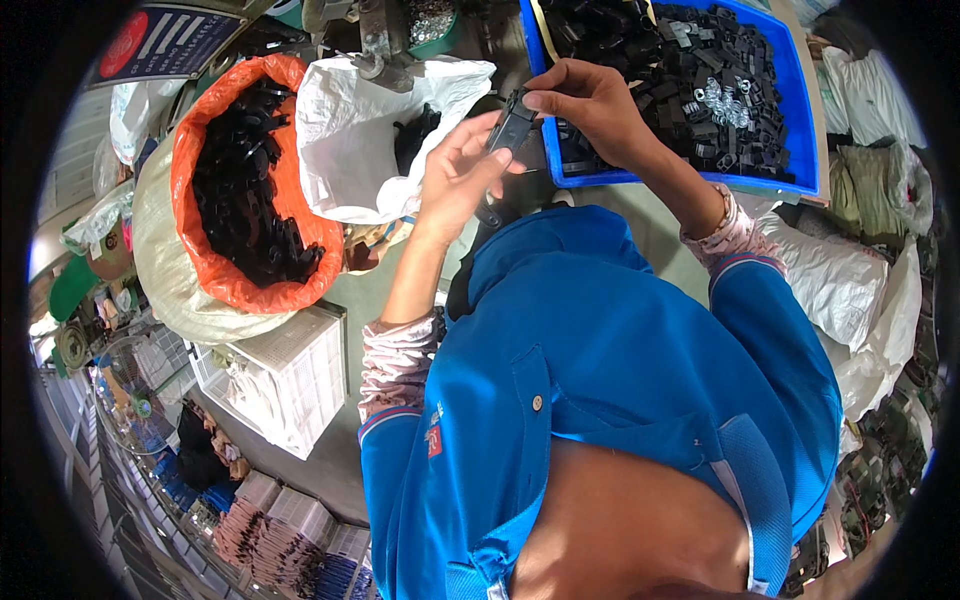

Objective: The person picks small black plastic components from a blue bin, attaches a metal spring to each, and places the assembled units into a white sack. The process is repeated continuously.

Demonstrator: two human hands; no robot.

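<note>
A small, long black plastic part (512,128) is held up between my hands, in front of my chest and beside the blue bin. My left hand (458,180) grips its lower end between thumb and fingers. At the upper end, the thumb and forefinger of my right hand (592,108) are pinched together on the part. Whether a smaller piece sits between those right fingertips, I cannot make out. Below my left fingers shows a dark rounded thing (488,214), partly hidden.
A blue bin (690,182) of black parts and shiny metal pieces stands at the right. Left of my hands are a white sack (345,140) and an orange-lined sack (190,215) of black parts. A white crate (310,385) sits lower left; white bags (830,285) lie right.
</note>
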